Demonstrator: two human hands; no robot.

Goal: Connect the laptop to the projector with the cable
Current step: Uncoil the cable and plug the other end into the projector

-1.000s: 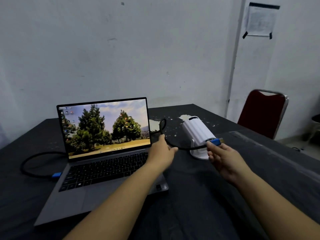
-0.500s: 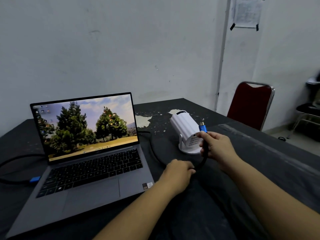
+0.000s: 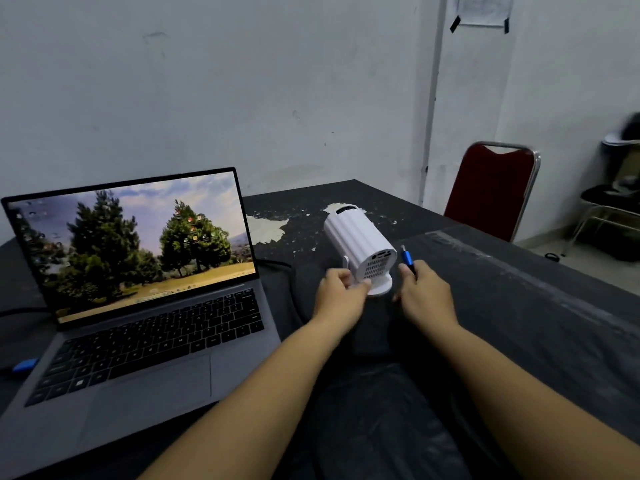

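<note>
An open grey laptop with a tree wallpaper stands at the left of the black table. A blue plug sits at its left side. The white cylindrical projector lies tilted on its round stand, its port end facing me. My left hand grips the projector's stand from the left. My right hand holds the cable's blue connector upright, just right of the port end and apart from it. The black cable runs behind the laptop.
A red chair stands past the table's far right edge, with another chair further right. White patches of worn surface lie behind the projector. The white wall is close behind the table.
My left hand let go of the cable and moved up to grip the projector's stand. My right hand shifted right with the blue connector, now beside the port end. The view swung right.
</note>
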